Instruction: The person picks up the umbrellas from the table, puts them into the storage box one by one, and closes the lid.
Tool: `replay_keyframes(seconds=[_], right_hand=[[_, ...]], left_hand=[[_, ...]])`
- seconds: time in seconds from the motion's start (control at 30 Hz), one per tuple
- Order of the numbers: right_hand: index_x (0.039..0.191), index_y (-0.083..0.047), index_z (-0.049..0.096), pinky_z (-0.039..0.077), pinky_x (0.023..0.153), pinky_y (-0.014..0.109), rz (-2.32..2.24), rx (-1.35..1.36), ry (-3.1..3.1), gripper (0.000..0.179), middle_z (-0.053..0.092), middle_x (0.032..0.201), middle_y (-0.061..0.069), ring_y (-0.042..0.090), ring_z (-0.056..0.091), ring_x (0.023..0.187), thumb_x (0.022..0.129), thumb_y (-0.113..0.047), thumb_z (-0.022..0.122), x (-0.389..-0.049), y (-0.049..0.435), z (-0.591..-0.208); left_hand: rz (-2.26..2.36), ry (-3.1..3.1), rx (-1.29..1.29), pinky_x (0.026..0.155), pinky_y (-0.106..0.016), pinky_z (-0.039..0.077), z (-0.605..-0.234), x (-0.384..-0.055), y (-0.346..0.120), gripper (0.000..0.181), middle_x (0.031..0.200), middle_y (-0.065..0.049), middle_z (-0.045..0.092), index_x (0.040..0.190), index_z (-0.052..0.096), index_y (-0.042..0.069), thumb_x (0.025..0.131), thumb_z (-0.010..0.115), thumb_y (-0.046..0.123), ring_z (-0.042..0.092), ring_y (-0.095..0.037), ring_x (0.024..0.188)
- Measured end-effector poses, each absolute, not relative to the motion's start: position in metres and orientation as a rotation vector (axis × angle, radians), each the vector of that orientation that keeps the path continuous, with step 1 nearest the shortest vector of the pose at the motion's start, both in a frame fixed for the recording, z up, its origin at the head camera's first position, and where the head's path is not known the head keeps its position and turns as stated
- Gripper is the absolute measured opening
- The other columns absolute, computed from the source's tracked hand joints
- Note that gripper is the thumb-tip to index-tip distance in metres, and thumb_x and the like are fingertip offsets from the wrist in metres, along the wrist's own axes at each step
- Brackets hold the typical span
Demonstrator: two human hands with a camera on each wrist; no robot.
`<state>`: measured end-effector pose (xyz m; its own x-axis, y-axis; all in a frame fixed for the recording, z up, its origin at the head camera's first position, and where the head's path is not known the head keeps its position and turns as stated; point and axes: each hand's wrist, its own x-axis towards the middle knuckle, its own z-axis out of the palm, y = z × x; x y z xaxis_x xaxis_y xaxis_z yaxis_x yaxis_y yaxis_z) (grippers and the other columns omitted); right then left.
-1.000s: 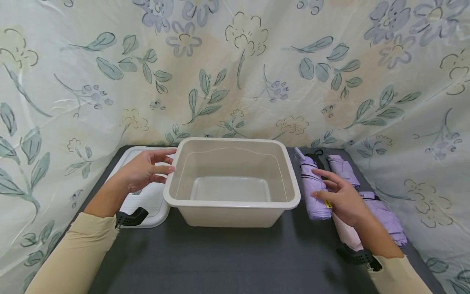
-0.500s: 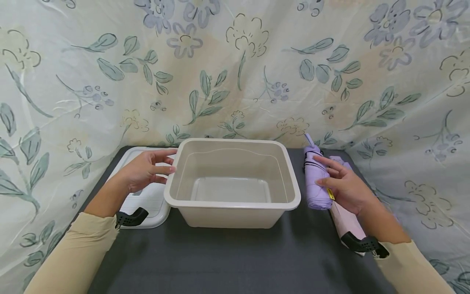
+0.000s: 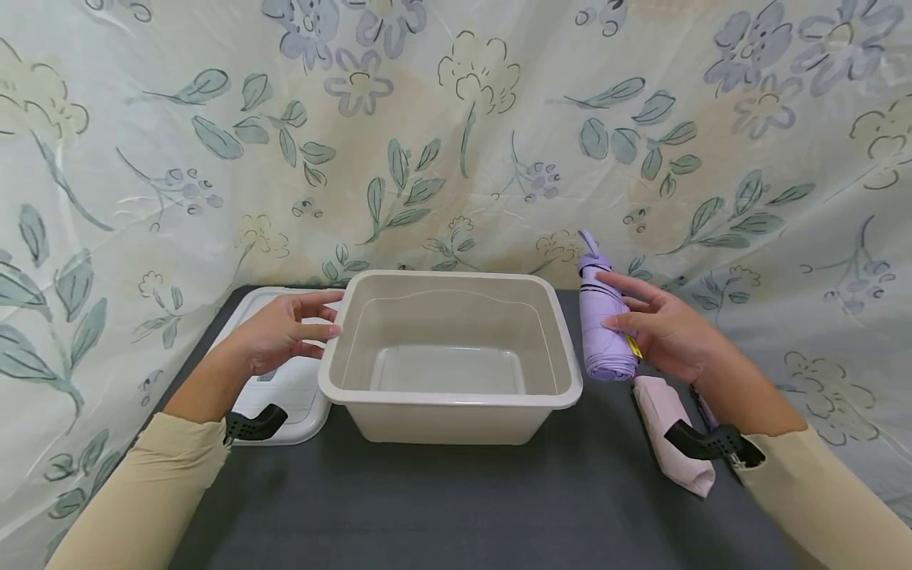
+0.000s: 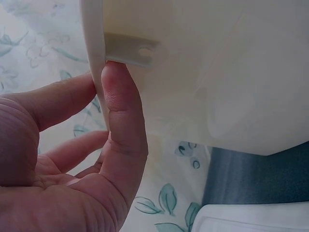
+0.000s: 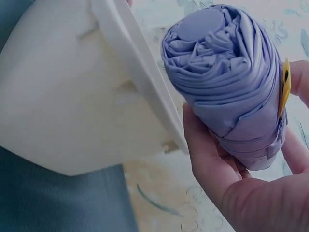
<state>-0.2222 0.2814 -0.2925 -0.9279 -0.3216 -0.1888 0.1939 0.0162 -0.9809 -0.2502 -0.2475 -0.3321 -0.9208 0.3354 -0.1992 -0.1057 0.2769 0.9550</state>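
Observation:
A folded lilac umbrella (image 3: 608, 321) is held up in my right hand (image 3: 666, 328), beside the bin's right rim. Its wrist strap points upward, and the right wrist view shows its gathered bottom end (image 5: 212, 48) with a yellow tag (image 5: 286, 84) on the side. My left hand (image 3: 285, 332) grips the left rim of a beige plastic bin (image 3: 449, 419). In the left wrist view, one finger (image 4: 123, 106) reaches under that rim while others touch its outer edge. Nothing lies inside the bin.
A white lid (image 3: 285, 408) lies left of the bin, partly under my left arm. On the right, a pale pink folded umbrella (image 3: 673, 435) lies on the dark grey table (image 3: 442, 507). My right forearm mostly hides another purple item. A floral sheet (image 3: 456, 142) hangs behind.
My right hand has lifted the lilac umbrella off the table, raising it up and back beside the bin's right rim. The left hand and the bin have stayed put.

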Motion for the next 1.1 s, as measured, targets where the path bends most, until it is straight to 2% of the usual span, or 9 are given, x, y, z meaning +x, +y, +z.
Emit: replay_keyframes(seconds=[0.23, 0.53, 0.8, 1.1], right_hand=[[0.16, -0.028, 0.035, 0.059, 0.091, 0.034, -1.908, -0.175, 1.966, 0.071, 0.037, 0.149, 0.003, 0.022, 0.057, 0.119, 0.099, -0.005, 0.064, -0.229, 0.255, -0.281], [0.161, -0.025, 0.035, 0.059, 0.09, 0.033, -1.864, -0.119, 1.956, 0.076, 0.038, 0.152, 0.009, 0.027, 0.053, 0.121, 0.096, -0.005, 0.069, -0.24, 0.221, -0.275], [0.158, -0.024, 0.04, 0.059, 0.091, 0.035, -1.78, -0.091, 1.962, 0.071, 0.038, 0.155, 0.016, 0.033, 0.05, 0.126, 0.096, -0.005, 0.069, -0.256, 0.193, -0.272], [0.154, -0.026, 0.048, 0.061, 0.089, 0.043, -1.69, -0.055, 1.938, 0.07, 0.043, 0.149, 0.019, 0.038, 0.054, 0.122, 0.093, -0.002, 0.073, -0.268, 0.161, -0.274]], left_hand=[[1.694, 2.179, 0.217, 0.09, -0.042, 0.061, -0.334, -0.25, -0.248, 0.073, 0.134, -0.014, 0.05, 0.159, 0.039, 0.013, 0.095, 0.074, 0.018, 0.063, -0.022, 0.111], [1.703, 2.177, 0.224, 0.09, -0.043, 0.061, -0.335, -0.251, -0.246, 0.071, 0.133, -0.014, 0.051, 0.158, 0.04, 0.013, 0.095, 0.074, 0.016, 0.063, -0.022, 0.111], [1.699, 2.193, 0.202, 0.09, -0.042, 0.061, -0.336, -0.251, -0.246, 0.072, 0.133, -0.014, 0.051, 0.158, 0.04, 0.013, 0.095, 0.074, 0.018, 0.061, -0.024, 0.113], [1.7, 2.187, 0.192, 0.091, -0.043, 0.061, -0.335, -0.251, -0.248, 0.073, 0.132, -0.012, 0.052, 0.158, 0.04, 0.013, 0.094, 0.076, 0.019, 0.06, -0.024, 0.115]])
